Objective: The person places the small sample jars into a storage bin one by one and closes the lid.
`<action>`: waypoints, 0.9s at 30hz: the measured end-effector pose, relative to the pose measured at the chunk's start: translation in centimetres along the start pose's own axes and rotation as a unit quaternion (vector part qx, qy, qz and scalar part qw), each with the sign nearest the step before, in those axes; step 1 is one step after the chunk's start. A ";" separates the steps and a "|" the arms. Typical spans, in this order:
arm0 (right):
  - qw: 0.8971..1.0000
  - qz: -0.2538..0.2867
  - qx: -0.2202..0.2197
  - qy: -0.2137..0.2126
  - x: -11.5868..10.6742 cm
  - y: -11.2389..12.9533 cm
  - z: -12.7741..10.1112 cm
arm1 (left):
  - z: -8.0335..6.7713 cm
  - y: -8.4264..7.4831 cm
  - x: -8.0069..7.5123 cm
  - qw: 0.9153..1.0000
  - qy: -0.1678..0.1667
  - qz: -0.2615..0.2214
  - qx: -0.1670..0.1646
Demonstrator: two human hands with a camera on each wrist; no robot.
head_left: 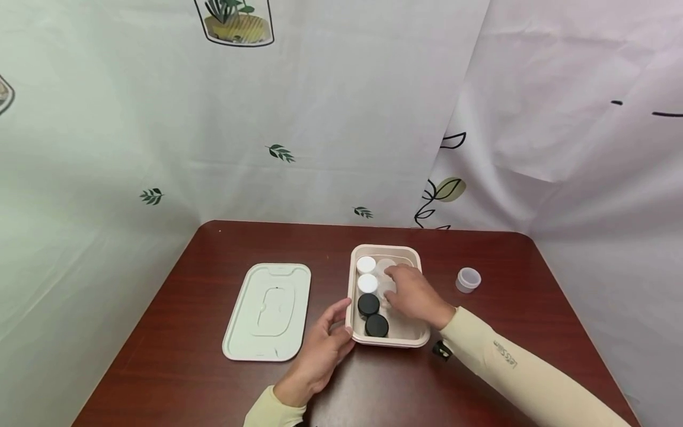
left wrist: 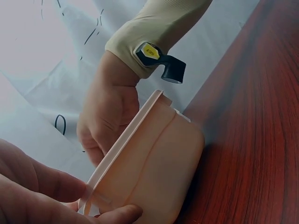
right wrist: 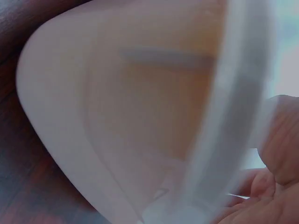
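Observation:
A beige plastic box (head_left: 392, 342) stands on the table, holding two white-lidded jars (head_left: 367, 283), two black-lidded jars (head_left: 376, 325) and translucent jars (head_left: 386, 289). My left hand (head_left: 322, 350) grips the box at its near left corner; in the left wrist view a finger lies at the rim and the thumb against the outer wall. Reaching in over the right side, my right hand (head_left: 412, 292) pinches a translucent jar between thumb and fingers, beside the white-lidded ones. The hand partly covers that jar. In the right wrist view the box wall (right wrist: 126, 107) hides the fingertips.
A pale, rounded rectangular lid (head_left: 267, 312) lies flat left of the box. One small translucent jar (head_left: 468, 279) stands to the right on the dark red wooden table (head_left: 176, 356). A printed white cloth (head_left: 331, 107) hangs behind the table's far edge.

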State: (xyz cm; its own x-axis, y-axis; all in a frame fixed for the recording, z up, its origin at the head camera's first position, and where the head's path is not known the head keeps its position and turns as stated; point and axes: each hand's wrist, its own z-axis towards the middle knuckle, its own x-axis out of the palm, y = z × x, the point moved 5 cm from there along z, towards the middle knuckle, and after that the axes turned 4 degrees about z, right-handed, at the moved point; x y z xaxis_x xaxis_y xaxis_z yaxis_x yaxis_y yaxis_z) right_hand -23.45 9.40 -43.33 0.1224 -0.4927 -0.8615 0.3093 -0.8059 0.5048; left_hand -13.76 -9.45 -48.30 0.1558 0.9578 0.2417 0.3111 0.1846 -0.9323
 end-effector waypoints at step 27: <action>0.948 0.281 0.104 -0.110 -9.0 -5.0 -1.9 | 0.1 0.0 0.2 1.000 -0.002 0.000 0.001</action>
State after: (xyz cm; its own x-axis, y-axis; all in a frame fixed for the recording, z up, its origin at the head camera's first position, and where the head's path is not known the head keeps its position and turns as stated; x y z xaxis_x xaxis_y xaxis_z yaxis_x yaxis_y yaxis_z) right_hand -24.33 18.47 -38.25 0.0049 -0.9012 -0.4335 0.0576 -0.4325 0.8998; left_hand -13.79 -9.27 -48.28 0.1515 0.9590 0.2396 0.3098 0.1841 -0.9328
